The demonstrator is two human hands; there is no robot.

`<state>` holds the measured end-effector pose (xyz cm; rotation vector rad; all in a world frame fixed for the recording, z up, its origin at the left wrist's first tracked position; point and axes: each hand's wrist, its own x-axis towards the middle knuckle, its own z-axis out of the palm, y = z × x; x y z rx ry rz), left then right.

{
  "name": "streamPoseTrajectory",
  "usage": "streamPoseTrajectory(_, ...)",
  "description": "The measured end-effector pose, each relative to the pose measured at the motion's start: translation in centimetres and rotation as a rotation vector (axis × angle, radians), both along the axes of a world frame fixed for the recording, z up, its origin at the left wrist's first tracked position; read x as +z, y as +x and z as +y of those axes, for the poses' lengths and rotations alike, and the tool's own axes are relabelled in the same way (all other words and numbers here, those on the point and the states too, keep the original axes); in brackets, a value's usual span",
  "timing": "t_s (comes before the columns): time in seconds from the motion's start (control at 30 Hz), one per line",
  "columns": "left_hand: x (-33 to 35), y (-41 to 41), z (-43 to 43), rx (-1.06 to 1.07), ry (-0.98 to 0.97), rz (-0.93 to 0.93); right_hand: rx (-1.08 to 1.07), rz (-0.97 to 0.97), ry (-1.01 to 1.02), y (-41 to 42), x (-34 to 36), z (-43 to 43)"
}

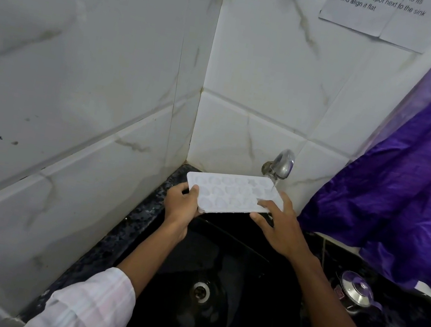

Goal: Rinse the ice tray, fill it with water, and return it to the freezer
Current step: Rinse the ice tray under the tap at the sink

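Ice tray (232, 193) hangs near level over the black sink (248, 268), far corner beneath the tap (282, 164), because my left hand (180, 204) and right hand (279, 228) clamp its short ends (thumbs on top) so water pools in the moulds.

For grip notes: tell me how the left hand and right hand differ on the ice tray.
The left hand grips the ice tray at its left end, thumb on top, fingers beneath; the right hand holds the right end, fingers spread over the top. The right hand is near the running tap; the left hand is far from it. Both hold the tray above the sink.
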<state>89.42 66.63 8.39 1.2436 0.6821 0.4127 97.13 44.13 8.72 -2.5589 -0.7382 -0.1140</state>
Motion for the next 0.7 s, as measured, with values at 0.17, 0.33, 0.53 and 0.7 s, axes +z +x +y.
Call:
streamPoseTrajectory(0.17, -0.1, 0.1, 0.1, -0.01, 0.008, 0.007, -0.018, 0.014, -0.011, 0.3, -0.3, 0.0)
streamPoseTrajectory(0.33, -0.5, 0.1, 0.0, -0.01, 0.01, 0.022, -0.034, 0.021, -0.01, 0.2, -0.4, -0.3)
streamPoseTrajectory(0.53, -0.9, 0.0, -0.2, -0.022, 0.031, 0.022, -0.029, 0.079, 0.027, -0.2, -1.2, -0.7)
streamPoseTrajectory(0.7, -2.5, -0.6, 0.2, -0.04, 0.058, 0.084, -0.163, 0.181, 0.307, -1.2, -1.8, -0.8)
